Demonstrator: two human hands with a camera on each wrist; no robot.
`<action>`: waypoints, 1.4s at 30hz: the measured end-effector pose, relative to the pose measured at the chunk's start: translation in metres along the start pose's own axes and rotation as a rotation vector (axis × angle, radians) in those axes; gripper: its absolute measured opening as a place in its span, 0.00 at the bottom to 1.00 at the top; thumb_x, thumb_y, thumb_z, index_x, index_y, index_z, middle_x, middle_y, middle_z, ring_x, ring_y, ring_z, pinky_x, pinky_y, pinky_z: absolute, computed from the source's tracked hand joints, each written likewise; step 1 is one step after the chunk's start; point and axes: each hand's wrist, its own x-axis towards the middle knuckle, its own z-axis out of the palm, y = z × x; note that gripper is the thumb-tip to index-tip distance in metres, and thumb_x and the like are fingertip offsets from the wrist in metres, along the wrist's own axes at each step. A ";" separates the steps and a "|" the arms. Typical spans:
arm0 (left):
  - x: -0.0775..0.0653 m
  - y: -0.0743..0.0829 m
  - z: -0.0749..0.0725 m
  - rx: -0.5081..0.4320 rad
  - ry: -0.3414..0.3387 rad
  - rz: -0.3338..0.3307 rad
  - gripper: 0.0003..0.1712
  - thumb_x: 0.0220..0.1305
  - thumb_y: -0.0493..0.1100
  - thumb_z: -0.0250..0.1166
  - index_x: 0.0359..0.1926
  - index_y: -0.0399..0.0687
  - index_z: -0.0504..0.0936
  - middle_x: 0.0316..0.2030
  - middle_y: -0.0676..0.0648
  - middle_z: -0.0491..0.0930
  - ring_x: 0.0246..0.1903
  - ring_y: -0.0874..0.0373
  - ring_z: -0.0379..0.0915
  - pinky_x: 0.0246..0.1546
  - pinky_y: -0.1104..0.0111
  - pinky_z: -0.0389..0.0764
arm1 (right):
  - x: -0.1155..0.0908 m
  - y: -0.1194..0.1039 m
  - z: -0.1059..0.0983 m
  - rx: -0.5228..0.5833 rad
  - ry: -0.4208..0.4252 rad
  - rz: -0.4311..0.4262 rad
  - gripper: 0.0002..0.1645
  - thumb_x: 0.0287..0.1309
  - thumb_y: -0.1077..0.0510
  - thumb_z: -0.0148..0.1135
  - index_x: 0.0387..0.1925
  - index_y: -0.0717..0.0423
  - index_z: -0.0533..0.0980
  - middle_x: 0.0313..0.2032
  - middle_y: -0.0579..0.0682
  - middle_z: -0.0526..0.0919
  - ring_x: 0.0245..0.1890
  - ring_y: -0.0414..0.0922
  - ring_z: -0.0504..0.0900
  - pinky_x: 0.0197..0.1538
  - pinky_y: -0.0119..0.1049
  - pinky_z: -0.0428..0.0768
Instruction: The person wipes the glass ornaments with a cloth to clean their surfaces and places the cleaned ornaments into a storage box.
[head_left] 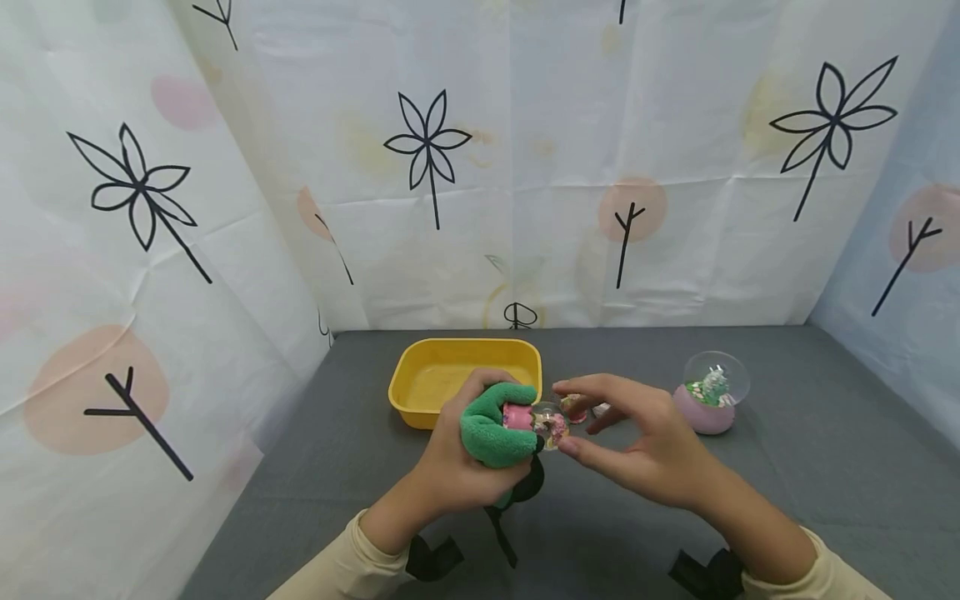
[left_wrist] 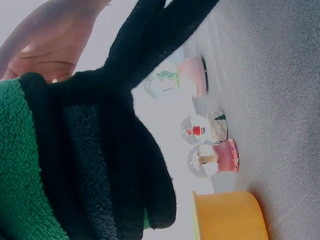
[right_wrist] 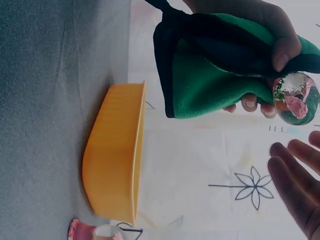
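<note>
A small snow globe (head_left: 551,425) with a pink base and pink flowers inside is held by my left hand (head_left: 468,483), which grips it through a green cloth with black edging (head_left: 491,429). The cloth wraps the base, and the clear dome sticks out toward the right. My right hand (head_left: 660,446) is beside the dome with thumb and fingers spread. In the right wrist view its fingers (right_wrist: 290,175) are apart from the dome (right_wrist: 297,100). Part of the base is hidden by the cloth.
A yellow tub (head_left: 411,414) stands behind my left hand. Beside it are two small snow globes, one with a pink base (left_wrist: 228,156) and one with a white base (left_wrist: 219,129). A larger globe with a pinkish-purple base (head_left: 705,410) stands farther right on the grey tabletop (head_left: 825,467).
</note>
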 end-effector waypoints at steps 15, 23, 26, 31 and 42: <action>0.001 -0.001 0.001 0.000 0.005 0.010 0.39 0.50 0.29 0.78 0.61 0.45 0.70 0.50 0.44 0.81 0.46 0.56 0.81 0.51 0.63 0.87 | 0.005 0.005 0.000 0.019 0.027 -0.305 0.27 0.66 0.54 0.74 0.60 0.67 0.81 0.63 0.58 0.83 0.57 0.44 0.85 0.57 0.25 0.84; 0.001 -0.001 0.001 -0.010 0.012 0.001 0.39 0.50 0.29 0.78 0.61 0.45 0.70 0.50 0.42 0.81 0.46 0.55 0.81 0.52 0.62 0.87 | 0.003 0.003 0.003 -0.028 0.002 -0.275 0.23 0.71 0.51 0.69 0.58 0.62 0.82 0.60 0.58 0.85 0.61 0.44 0.84 0.60 0.26 0.83; 0.001 0.000 0.001 -0.015 0.016 -0.001 0.38 0.50 0.29 0.77 0.61 0.45 0.70 0.50 0.44 0.81 0.46 0.55 0.81 0.52 0.62 0.87 | 0.003 0.003 0.003 -0.046 0.000 -0.282 0.24 0.72 0.51 0.68 0.59 0.63 0.83 0.59 0.58 0.86 0.61 0.44 0.84 0.61 0.25 0.81; 0.000 0.000 0.001 -0.014 0.018 -0.011 0.39 0.50 0.29 0.78 0.61 0.46 0.70 0.51 0.44 0.81 0.47 0.54 0.82 0.53 0.62 0.87 | 0.003 0.003 0.004 -0.053 0.002 -0.285 0.26 0.72 0.50 0.67 0.61 0.64 0.82 0.58 0.57 0.86 0.58 0.44 0.85 0.59 0.24 0.83; 0.001 0.001 0.002 -0.022 0.003 -0.001 0.38 0.50 0.29 0.77 0.61 0.45 0.71 0.51 0.44 0.80 0.45 0.55 0.81 0.50 0.63 0.88 | 0.000 0.001 0.000 0.039 -0.087 -0.069 0.33 0.58 0.71 0.76 0.66 0.60 0.80 0.58 0.54 0.88 0.50 0.41 0.88 0.49 0.33 0.89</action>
